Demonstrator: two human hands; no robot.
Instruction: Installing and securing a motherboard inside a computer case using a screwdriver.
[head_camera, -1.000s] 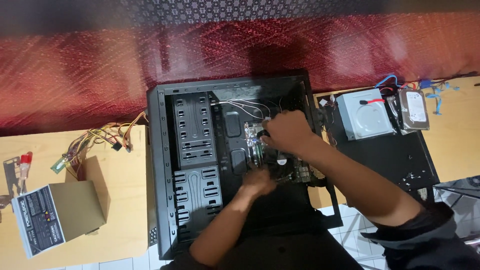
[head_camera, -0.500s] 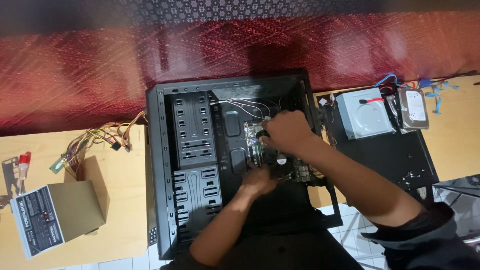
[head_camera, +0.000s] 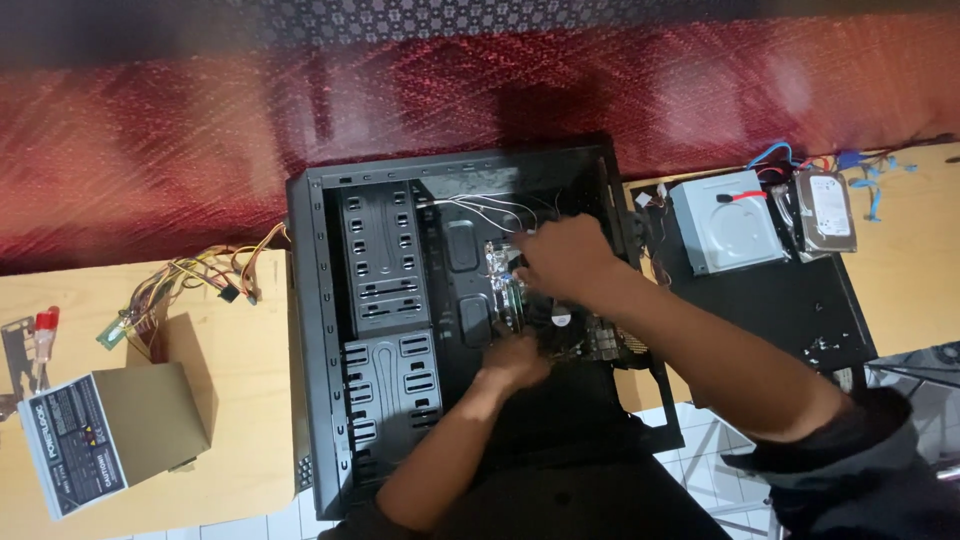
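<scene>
A black computer case (head_camera: 380, 300) lies open on its side, its drive bays on the left. A green motherboard (head_camera: 560, 320) sits inside at the right, mostly hidden by my hands. My right hand (head_camera: 565, 260) is closed over the board's upper part, by thin white and black front-panel wires (head_camera: 480, 210). My left hand (head_camera: 512, 362) presses on the board's lower edge, fingers curled. What my fingers grip is hidden from view.
A power supply (head_camera: 105, 435) with a bundle of coloured cables (head_camera: 205, 275) rests on the wooden table at the left. An optical drive (head_camera: 725, 220) and a hard disk (head_camera: 823, 210) lie on a black side panel (head_camera: 780, 300) at the right. A red patterned carpet lies beyond.
My right hand has shifted slightly over the motherboard. My left hand stays at the board's lower edge.
</scene>
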